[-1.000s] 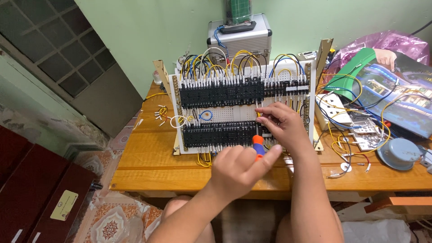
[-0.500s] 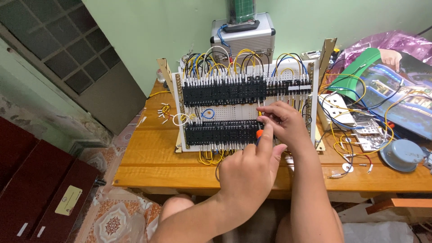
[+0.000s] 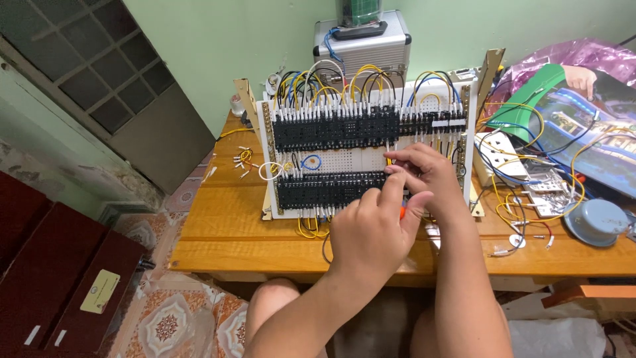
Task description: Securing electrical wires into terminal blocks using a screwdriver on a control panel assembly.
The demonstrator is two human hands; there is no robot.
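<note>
A white wiring panel (image 3: 358, 159) stands upright on the wooden table (image 3: 225, 225). It carries an upper (image 3: 331, 131) and a lower (image 3: 318, 189) row of black terminal blocks, with yellow, blue, black and white wires looping over the top. My right hand (image 3: 430, 176) is at the right end of the lower row, its fingertips pinched on a thin yellow wire (image 3: 388, 158). My left hand (image 3: 368, 235) is just below and against it, closed around an orange-handled screwdriver (image 3: 402, 211) that is mostly hidden by the fingers.
A silver case (image 3: 361, 46) stands behind the panel. To the right lie a white power strip (image 3: 493, 156), tangled yellow and blue wires (image 3: 530, 192), a grey round lid (image 3: 593, 222) and a purple plastic bag (image 3: 576, 53). Short loose wires (image 3: 244, 161) lie at the left. A dark red cabinet (image 3: 59, 278) stands on the floor.
My left hand has risen with the screwdriver toward the panel until it meets my right hand. The right hand has stayed at the lower terminal row.
</note>
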